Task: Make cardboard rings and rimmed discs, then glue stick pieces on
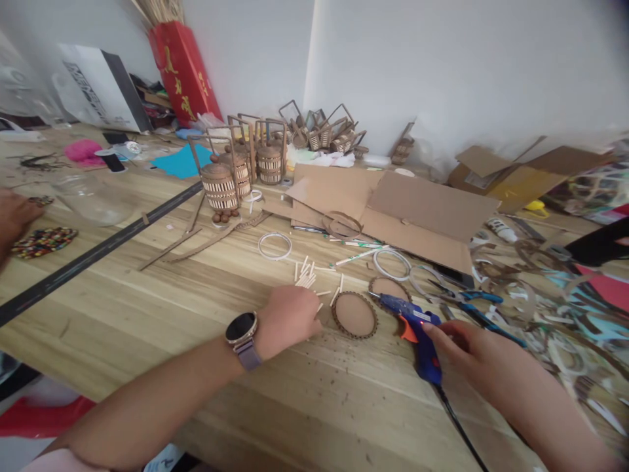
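Observation:
My left hand, with a watch on its wrist, is low over the table beside a small pile of short pale sticks. Its fingers curl downward and look closed, but the fingertips are mostly hidden. At the right, my right hand grips a blue glue gun with an orange trigger, thumb on its rear end. The gun's nozzle points left over a round cardboard disc with a dark ridged rim. A second such disc lies between my hands.
Several small lidded baskets with handles stand behind. Flattened cardboard, white rings and blue-handled pliers lie around. Strip scraps cover the right side. Another person's hand is near colourful beads at left. A black cord trails from the gun.

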